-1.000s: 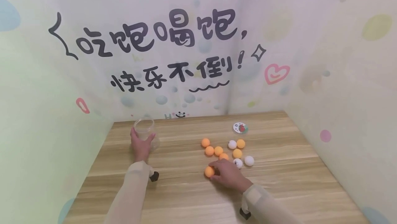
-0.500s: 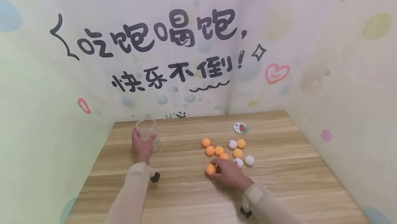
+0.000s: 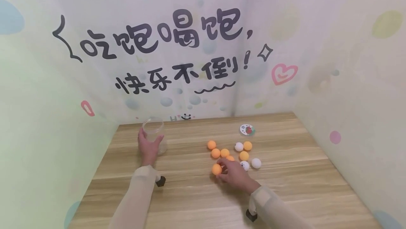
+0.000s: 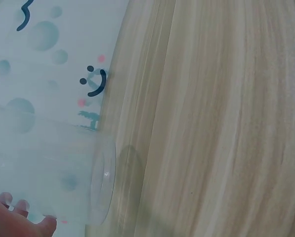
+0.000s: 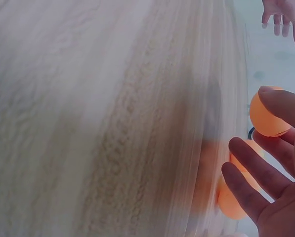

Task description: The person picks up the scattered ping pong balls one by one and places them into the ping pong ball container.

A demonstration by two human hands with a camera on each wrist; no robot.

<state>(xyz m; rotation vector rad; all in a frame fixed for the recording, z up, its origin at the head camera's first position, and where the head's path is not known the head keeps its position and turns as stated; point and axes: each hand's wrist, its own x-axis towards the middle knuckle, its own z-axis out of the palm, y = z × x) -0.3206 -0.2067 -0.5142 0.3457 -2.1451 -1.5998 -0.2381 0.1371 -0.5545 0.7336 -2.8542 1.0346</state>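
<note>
In the head view my left hand [image 3: 149,149] grips a clear jar [image 3: 162,146] near the back left of the table, thumb on its right side. The left wrist view shows the clear jar [image 4: 48,163] close up, with nothing visible inside it. My right hand [image 3: 237,176] pinches an orange ping-pong ball [image 3: 216,169] between thumb and fingertips. In the right wrist view that orange ball [image 5: 266,116] is off the tabletop, and the ring and little fingers are spread apart. Other orange balls [image 3: 215,153] lie just beyond this hand, one partly hidden by it.
White balls [image 3: 256,163] and more orange ones [image 3: 244,156] lie loosely grouped right of centre. Behind them is a round disc with a strawberry picture [image 3: 246,129]. Printed walls [image 3: 196,105] enclose the wooden table [image 3: 190,200] at the back and both sides.
My right hand has closed its fingertips on the orange ball and moved it slightly up and away from me. My left hand and the jar have shifted a little to the right.
</note>
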